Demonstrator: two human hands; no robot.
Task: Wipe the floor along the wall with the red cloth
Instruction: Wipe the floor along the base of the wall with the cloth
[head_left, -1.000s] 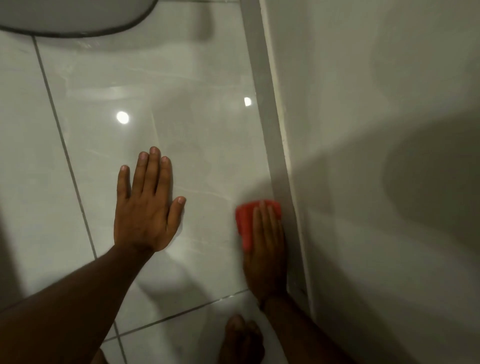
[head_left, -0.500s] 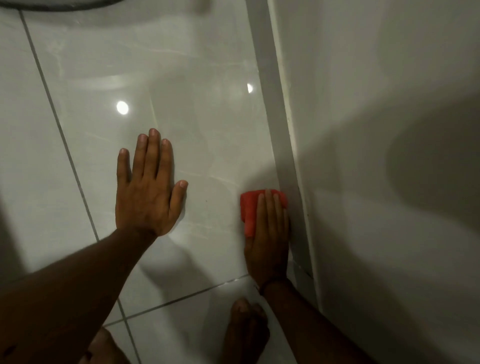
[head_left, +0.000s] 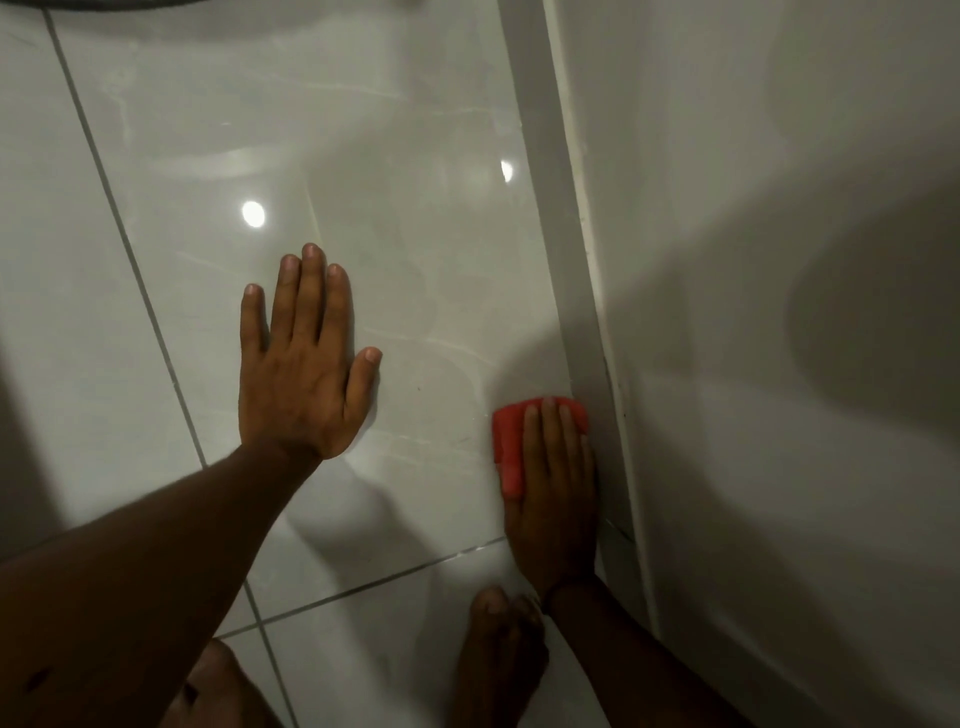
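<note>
The right hand (head_left: 553, 483) presses the red cloth (head_left: 511, 441) flat with straight fingers, touching the skirting; the left hand (head_left: 301, 369) rests open on the floor (head_left: 415, 156). Wiping is underway; next, I think, push forward.

red cloth (head_left: 506, 447): mostly hidden under the right hand (head_left: 556, 499); only its thumb-side strip and far edge show
foot (head_left: 501, 654): just behind that wrist, heel cut off by the bottom edge

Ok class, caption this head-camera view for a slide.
Right hand presses red cloth on floor beside wall; left hand rests flat.
</note>
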